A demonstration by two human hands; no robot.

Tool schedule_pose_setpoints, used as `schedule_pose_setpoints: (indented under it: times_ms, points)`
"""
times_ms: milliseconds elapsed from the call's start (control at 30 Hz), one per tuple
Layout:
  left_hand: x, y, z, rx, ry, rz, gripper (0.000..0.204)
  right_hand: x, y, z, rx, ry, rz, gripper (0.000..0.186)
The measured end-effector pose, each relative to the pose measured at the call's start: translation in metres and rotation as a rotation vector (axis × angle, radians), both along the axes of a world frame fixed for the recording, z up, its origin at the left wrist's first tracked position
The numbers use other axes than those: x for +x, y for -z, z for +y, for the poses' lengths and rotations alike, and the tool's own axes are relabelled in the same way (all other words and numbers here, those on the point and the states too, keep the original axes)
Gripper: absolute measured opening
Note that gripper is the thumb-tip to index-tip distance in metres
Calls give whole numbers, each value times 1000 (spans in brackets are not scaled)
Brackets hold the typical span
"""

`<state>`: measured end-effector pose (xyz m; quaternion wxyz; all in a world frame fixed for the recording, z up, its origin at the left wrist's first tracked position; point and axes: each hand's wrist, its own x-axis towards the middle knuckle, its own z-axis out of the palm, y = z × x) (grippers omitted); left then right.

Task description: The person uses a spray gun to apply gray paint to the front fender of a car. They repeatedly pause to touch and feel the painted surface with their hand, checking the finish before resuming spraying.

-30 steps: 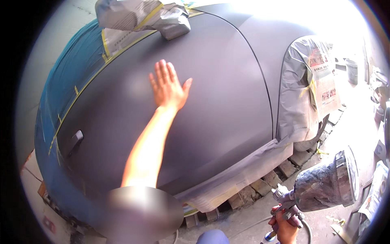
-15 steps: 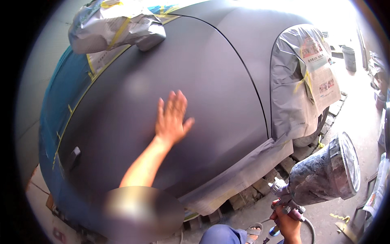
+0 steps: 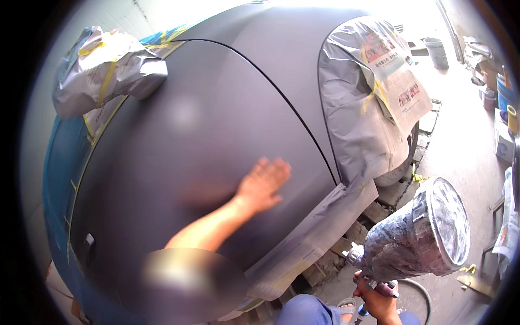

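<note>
My left hand [image 3: 264, 185] is stretched flat over the lower right part of a matte dark grey car door [image 3: 146, 162], fingers together and pointing right. Whether the palm touches the surface I cannot tell. In my right hand [image 3: 377, 302], low on the right, is a spray gun [image 3: 354, 254] with its fingers wrapped around the grip. A large paint-smeared cup [image 3: 417, 230] is fixed on the gun, tilted toward the right. A wrapped side mirror [image 3: 111, 70] sticks out at the upper left, covered in paper and yellow tape.
Newspaper [image 3: 403, 95] masks the wheel area, and a paper strip [image 3: 319, 233] runs along the sill. Blue film [image 3: 57, 184] covers the left side. A hose [image 3: 427, 303] curves beside my right hand. Blocks [image 3: 374, 214] lie below the car; a grey bucket [image 3: 436, 53] stands far right.
My left hand has moved right and down across the door, its fingers turning rightward. The view has shifted, so the car sits further left. The spray gun stays in my right hand.
</note>
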<state>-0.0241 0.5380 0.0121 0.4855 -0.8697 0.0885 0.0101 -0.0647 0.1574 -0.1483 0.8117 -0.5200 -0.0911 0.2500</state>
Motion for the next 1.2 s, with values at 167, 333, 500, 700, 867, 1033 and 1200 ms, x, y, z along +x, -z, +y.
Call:
schedule_pose_setpoints:
  times_ms: [167,333,500,700,867,1033,1200]
  points:
    - [75,-148,-1,119,25,-940,74,6,2,1,-173,-22,-281,13]
    - [117,-80,-22,213,-56,-676,83,0,31,8,-148,6,-351,14]
    - [46,71,-30,73,-16,134,89,0,36,0,-105,-54,-230,14]
    - [27,-16,-35,-8,-185,-193,82,4,62,-4,-227,47,-514,17]
    - [72,-10,-35,195,-161,-502,81,3,66,4,-198,35,-454,18]
    - [30,115,-21,230,52,65,82,1,61,2,-97,2,-124,12]
    - [-29,106,-8,135,123,226,81,10,79,-12,-186,-6,-284,8]
